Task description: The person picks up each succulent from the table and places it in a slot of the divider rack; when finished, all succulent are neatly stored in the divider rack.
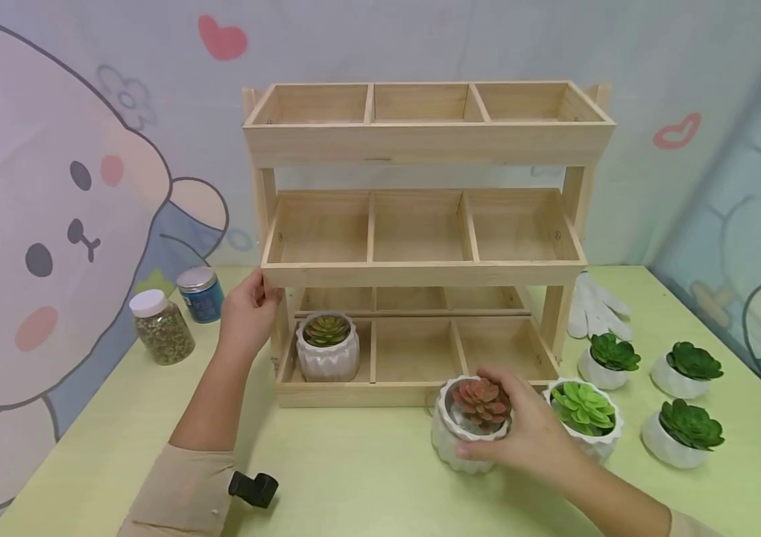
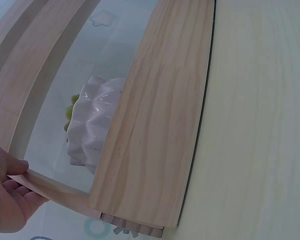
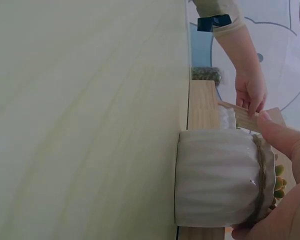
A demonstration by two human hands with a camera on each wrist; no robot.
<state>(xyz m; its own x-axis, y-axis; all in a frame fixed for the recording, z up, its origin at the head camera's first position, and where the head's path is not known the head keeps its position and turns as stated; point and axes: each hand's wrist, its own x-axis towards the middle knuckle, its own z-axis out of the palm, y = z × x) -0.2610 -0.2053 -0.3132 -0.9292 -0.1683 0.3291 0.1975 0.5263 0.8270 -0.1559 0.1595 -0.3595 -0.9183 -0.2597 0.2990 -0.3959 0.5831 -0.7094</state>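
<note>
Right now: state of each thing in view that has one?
Left hand: gripping wooden shelf
Right hand: gripping red succulent pot
Red succulent pot: upright, held
Wooden shelf: standing, bottom-left compartment occupied
Shelved succulent pot: upright
Light-green succulent pot: upright
Dark-green succulent pots: upright
Clear jar: lidded
Blue jar: lidded
White gloves: unworn
</note>
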